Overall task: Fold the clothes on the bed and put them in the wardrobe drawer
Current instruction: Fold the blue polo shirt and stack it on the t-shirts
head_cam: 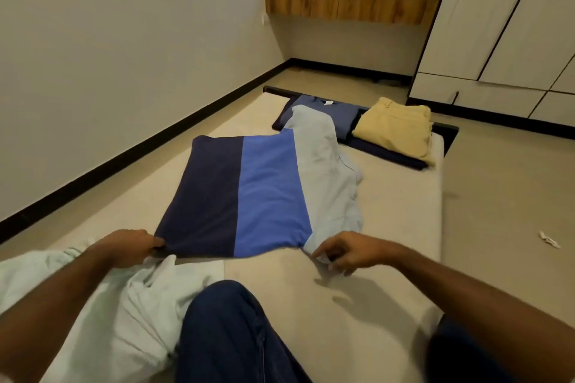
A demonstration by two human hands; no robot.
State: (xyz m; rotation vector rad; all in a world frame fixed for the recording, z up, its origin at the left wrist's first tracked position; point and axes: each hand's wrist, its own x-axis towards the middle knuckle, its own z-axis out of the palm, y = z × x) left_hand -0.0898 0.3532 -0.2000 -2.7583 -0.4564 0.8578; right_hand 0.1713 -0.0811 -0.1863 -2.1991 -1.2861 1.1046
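Navy, blue and grey, the striped shirt (pixel 249 193) lies flat on the mattress (pixel 389 227). The left hand (pixel 124 247) pinches its near left corner in a closed grip, and the right hand (pixel 348 253) hovers loosely open by the near right corner. Folded khaki trousers (pixel 395 127) lie far right, near the wardrobe drawer (pixel 473 96).
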